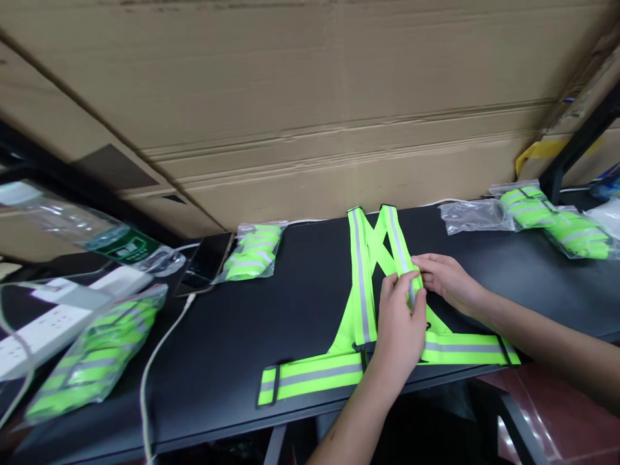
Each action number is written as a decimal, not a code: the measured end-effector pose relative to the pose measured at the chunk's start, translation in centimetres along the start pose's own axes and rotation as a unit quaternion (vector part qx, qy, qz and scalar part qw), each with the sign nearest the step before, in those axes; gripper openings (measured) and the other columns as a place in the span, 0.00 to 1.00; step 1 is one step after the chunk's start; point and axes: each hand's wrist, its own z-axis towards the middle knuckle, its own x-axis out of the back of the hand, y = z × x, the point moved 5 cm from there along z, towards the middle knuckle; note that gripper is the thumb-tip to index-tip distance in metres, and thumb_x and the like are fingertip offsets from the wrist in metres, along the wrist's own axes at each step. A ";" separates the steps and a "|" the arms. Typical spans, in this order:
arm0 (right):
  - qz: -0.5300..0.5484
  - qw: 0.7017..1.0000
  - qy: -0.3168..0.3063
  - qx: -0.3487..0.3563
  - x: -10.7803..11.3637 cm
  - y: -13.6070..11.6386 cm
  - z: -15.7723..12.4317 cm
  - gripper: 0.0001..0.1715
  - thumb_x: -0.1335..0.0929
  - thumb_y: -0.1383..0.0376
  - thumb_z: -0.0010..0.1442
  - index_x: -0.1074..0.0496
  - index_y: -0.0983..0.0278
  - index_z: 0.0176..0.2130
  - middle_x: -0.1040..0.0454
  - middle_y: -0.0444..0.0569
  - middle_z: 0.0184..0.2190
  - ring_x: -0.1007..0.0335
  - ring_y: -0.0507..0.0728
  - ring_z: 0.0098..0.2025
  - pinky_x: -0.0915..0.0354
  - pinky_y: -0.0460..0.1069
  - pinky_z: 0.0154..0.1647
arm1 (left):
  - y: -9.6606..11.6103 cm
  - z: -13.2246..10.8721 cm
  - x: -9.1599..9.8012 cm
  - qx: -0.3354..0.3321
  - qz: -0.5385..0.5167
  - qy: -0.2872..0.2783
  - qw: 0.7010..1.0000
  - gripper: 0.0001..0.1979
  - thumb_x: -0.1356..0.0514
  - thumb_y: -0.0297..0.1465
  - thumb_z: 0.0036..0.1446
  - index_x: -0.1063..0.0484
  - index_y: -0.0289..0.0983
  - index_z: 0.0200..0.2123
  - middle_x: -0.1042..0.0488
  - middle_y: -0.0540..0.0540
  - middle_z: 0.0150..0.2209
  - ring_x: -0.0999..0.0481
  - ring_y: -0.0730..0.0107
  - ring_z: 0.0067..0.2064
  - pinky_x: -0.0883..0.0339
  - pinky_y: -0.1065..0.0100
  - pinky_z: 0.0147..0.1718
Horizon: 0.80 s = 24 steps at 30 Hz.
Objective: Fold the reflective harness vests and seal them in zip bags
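Observation:
A neon green reflective strap vest [362, 284] with grey stripes lies spread on the black table [271, 316], its shoulder straps crossing toward the back and its waist band along the front edge. My left hand [401, 323] pinches the right shoulder strap near its middle. My right hand [446, 279] grips the same strap just beside it, fingers curled on the fabric.
Bagged folded vests lie at the back centre [252, 250], front left [94, 352] and back right [557, 223], with an empty plastic bag [472, 216] beside those. A phone [206, 263] with a white cable, a power strip [53, 323] and a plastic bottle [92, 232] sit left. Cardboard [310, 110] walls the back.

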 end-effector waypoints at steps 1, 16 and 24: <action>0.004 1.000 0.001 0.004 -0.1 0.0 0.0 0.22 0.20 0.58 0.46 0.29 0.65 0.35 0.23 0.45 0.28 0.26 0.51 0.30 0.31 0.44 0.31 | 0.1 0.0 0.1 -0.002 -0.023 0.004 1.000 0.14 0.46 0.27 0.67 0.28 0.41 0.53 0.29 0.41 0.53 0.27 0.58 0.57 0.33 0.57 0.55; 0.051 0.998 0.029 -0.002 -1.0 -2.4 3.6 0.18 0.28 0.79 0.53 0.35 0.64 0.40 0.22 0.52 0.33 0.20 0.57 0.35 0.22 0.50 0.38 | -1.9 -0.3 -0.8 0.204 -0.236 -0.103 0.944 0.16 0.38 0.26 0.60 0.33 0.34 0.51 0.20 0.46 0.33 0.20 0.67 0.25 0.27 0.67 0.26; 0.043 0.997 0.057 -0.003 -1.8 -4.5 10.6 0.20 0.30 0.60 0.67 0.30 0.67 0.55 0.27 0.55 0.52 0.26 0.59 0.48 0.26 0.57 0.47 | -1.2 -0.8 -0.3 0.182 -0.092 -0.084 0.975 0.14 0.35 0.30 0.58 0.29 0.35 0.47 0.27 0.53 0.23 0.30 0.72 0.21 0.43 0.73 0.19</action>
